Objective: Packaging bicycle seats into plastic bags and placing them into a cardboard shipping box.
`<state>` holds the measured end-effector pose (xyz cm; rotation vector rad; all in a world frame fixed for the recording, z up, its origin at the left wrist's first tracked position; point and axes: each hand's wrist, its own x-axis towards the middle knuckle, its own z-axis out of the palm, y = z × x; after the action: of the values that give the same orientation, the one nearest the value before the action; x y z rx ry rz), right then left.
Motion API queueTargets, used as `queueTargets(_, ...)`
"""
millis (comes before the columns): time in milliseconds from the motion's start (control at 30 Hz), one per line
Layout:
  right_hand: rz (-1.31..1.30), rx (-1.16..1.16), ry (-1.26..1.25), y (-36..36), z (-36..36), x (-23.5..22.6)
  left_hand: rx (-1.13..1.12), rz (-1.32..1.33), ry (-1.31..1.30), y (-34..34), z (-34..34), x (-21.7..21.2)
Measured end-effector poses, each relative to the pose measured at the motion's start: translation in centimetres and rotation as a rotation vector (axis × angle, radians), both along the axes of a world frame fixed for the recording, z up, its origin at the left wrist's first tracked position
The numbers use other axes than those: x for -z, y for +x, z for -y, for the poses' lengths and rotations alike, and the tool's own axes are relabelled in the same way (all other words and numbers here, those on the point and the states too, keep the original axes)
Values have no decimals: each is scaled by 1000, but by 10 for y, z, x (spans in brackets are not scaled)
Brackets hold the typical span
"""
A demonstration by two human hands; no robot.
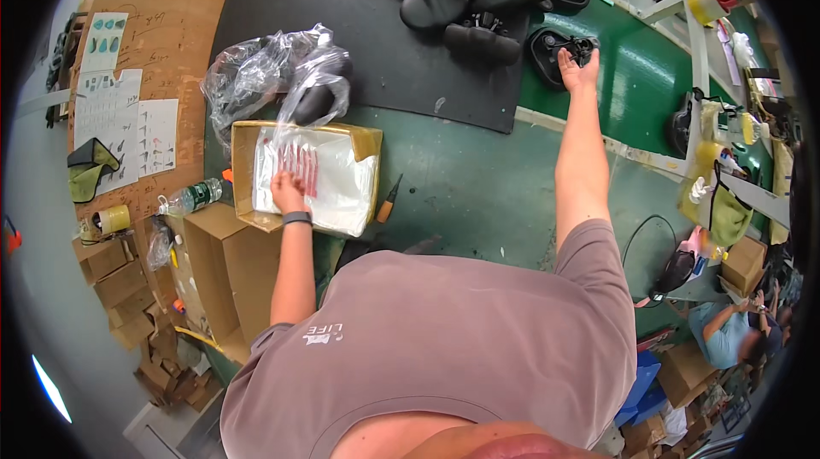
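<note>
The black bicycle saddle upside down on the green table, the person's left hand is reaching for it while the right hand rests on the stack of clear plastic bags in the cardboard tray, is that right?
Not quite: the hands are swapped. In the head view, the right hand reaches for the black bicycle saddle on the green table, and the left hand rests on the stack of clear plastic bags in the cardboard tray.

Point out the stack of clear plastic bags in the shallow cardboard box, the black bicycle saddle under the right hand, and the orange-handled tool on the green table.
Stack of clear plastic bags (pixel 337 170): head view, bare middle of top bag.
Black bicycle saddle (pixel 547 47): head view, its left edge.
Orange-handled tool (pixel 387 205): head view, its orange handle.
</note>
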<state>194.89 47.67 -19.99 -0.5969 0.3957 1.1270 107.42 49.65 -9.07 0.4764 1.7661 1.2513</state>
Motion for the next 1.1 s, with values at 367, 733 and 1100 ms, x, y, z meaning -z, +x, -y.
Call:
queueTargets(367, -49, 54, -40, -405, 271, -99, 1173, -945, -112, 3, 76, 43)
queueTargets(733, 1493, -678, -1117, -610, 417, -33, 1232, -898, 430, -53, 92, 69)
queueTargets(1100, -32, -459, 59, -703, 397, -126, 1304, -862, 556, -109, 85, 100)
